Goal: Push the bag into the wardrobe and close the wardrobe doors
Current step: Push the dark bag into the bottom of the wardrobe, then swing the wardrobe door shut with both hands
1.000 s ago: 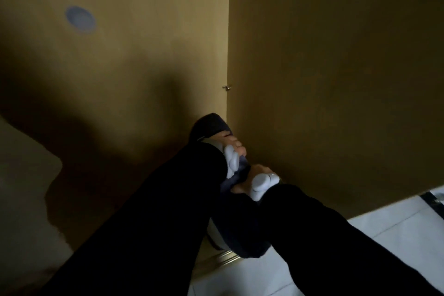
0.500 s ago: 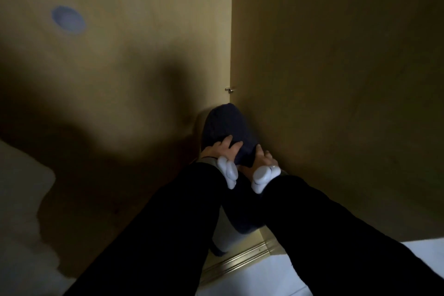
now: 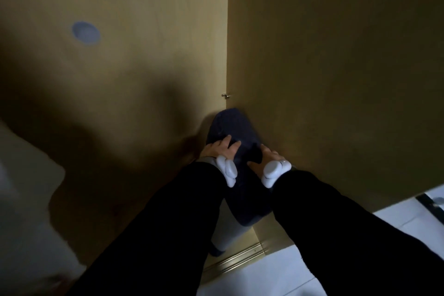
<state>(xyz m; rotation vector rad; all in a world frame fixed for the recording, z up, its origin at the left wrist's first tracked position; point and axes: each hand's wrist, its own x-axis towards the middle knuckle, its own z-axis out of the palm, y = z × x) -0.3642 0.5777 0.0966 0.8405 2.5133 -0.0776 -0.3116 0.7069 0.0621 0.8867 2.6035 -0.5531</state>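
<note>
Both hands press flat, fingers spread, on the dark bag (image 3: 236,170): left hand (image 3: 219,151), right hand (image 3: 266,157). It sits in the wardrobe's (image 3: 336,79) corner, tail overhanging the track (image 3: 240,256). Push low and evenly.

dim | soft focus throughout | heavy shadow (image 3: 125,132) lower left | brightest floor (image 3: 276,274) bottom right

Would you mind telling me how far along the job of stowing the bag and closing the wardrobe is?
Partly done. The dark bag already sits against the wardrobe's back corner, past the floor track. In hand: the left hand and right hand both press flat on it, fingers spread. Left to do: its near end looks close to the track, so perhaps more pushing, then closing the doors, which has not begun.
</note>
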